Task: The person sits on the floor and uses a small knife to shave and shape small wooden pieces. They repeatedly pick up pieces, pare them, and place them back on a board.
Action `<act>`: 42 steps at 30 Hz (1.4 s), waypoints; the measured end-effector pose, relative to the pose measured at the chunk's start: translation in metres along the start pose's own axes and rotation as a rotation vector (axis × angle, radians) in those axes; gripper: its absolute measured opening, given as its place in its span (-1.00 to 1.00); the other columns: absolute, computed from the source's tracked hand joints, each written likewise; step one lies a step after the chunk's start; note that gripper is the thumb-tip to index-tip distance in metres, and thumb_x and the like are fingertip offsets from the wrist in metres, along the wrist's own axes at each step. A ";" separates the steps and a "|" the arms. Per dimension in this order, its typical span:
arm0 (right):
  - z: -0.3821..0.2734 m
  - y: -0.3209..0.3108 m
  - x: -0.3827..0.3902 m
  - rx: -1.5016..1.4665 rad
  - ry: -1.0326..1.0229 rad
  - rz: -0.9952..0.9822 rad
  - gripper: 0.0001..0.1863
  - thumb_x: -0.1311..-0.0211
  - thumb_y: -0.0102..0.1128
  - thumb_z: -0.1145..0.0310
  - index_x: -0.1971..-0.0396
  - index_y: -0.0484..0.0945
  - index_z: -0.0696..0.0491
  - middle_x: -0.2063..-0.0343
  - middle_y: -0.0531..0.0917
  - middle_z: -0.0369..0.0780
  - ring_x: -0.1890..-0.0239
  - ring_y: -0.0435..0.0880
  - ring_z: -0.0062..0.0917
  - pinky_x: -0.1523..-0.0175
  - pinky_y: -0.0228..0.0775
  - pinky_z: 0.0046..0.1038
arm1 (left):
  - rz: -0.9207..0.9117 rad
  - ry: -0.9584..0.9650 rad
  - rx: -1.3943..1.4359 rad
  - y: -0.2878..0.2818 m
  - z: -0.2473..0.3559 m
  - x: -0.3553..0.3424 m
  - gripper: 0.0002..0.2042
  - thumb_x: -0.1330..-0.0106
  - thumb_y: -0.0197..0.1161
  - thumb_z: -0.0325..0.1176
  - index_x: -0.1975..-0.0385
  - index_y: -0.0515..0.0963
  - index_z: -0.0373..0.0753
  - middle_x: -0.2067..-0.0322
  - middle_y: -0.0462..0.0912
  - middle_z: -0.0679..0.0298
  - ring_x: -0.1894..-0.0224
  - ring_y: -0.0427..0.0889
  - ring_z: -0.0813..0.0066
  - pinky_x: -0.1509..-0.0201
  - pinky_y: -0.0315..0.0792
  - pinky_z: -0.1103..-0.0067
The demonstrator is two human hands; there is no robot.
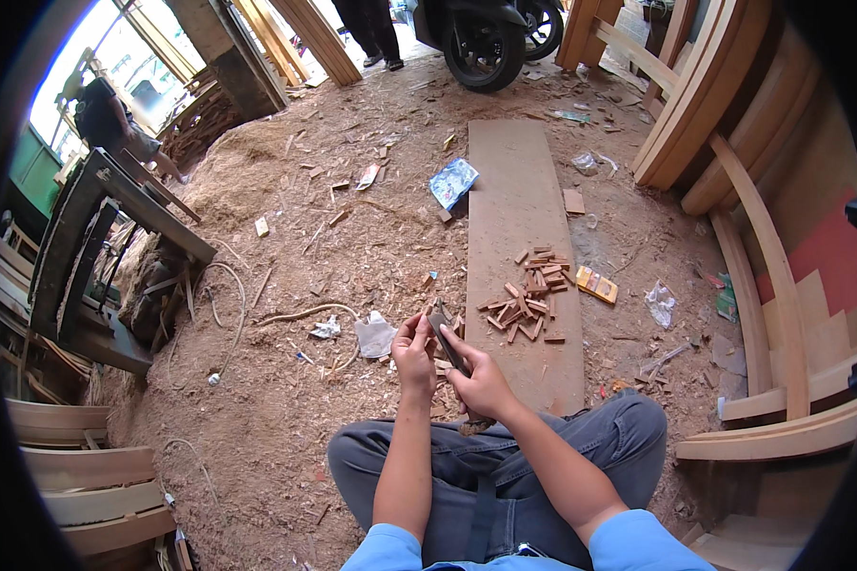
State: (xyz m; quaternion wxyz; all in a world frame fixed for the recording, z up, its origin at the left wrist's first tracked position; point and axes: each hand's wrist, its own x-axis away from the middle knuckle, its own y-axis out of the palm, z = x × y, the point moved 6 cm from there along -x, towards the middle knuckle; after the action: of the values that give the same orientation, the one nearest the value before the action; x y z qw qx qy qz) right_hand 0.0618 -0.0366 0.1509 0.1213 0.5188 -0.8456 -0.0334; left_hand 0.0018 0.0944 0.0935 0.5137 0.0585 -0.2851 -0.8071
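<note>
My left hand (415, 360) is closed, its thumb and fingers pinching a small wooden piece (428, 309) that is mostly hidden by the fingertips. Wrapped round a dark, long-bladed hand tool (450, 344) is my right hand (483, 384); whether it is a knife or a chisel I cannot tell. The blade slants up beside the left fingertips, and the brown butt of the tool shows below the right hand. Just ahead, a loose heap of small reddish wooden pegs (528, 303) lies on a long flat board (519, 209).
Wood shavings cover the floor. A yellow packet (596, 285) lies right of the board, a blue packet (453, 183) to its left. Curved wooden parts lean at right (705, 86). A dark frame (114, 257) stands at left. A motorbike (486, 43) and two people are farther off.
</note>
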 end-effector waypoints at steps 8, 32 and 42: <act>0.005 -0.004 -0.002 0.111 -0.054 0.039 -0.26 -0.24 -0.05 0.59 -0.44 0.19 -0.18 0.71 0.46 -0.37 0.78 0.43 -0.71 0.66 0.37 -0.55 | -0.074 0.045 0.075 0.007 -0.002 0.000 -0.89 -0.43 0.17 -0.45 0.15 0.56 -0.30 0.25 0.65 0.28 0.27 0.63 0.62 0.22 0.53 0.69; 0.013 -0.024 -0.007 -0.055 0.056 0.106 -0.24 -0.24 0.07 0.63 -0.44 0.16 -0.14 0.69 0.49 -0.29 0.74 0.47 -0.60 0.68 0.46 -0.44 | 0.017 -0.010 -0.039 -0.001 -0.018 0.007 -0.89 -0.39 0.26 -0.37 0.24 0.61 -0.25 0.45 0.61 0.38 0.47 0.51 0.70 0.38 0.40 0.72; 0.025 -0.017 -0.007 0.077 0.082 0.059 -0.24 -0.20 0.12 0.60 -0.42 0.22 -0.14 0.69 0.52 -0.28 0.74 0.50 -0.60 0.67 0.44 -0.43 | 0.002 -0.017 -0.078 -0.005 -0.033 -0.006 -0.88 -0.39 0.26 -0.34 0.21 0.60 -0.23 0.43 0.64 0.36 0.54 0.47 0.70 0.50 0.46 0.66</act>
State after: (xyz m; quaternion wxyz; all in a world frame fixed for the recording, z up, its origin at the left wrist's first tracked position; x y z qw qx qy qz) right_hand 0.0742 -0.0398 0.1225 0.1364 0.4988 -0.8555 0.0241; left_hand 0.0132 0.0881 0.0624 0.5139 0.0313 -0.2579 -0.8175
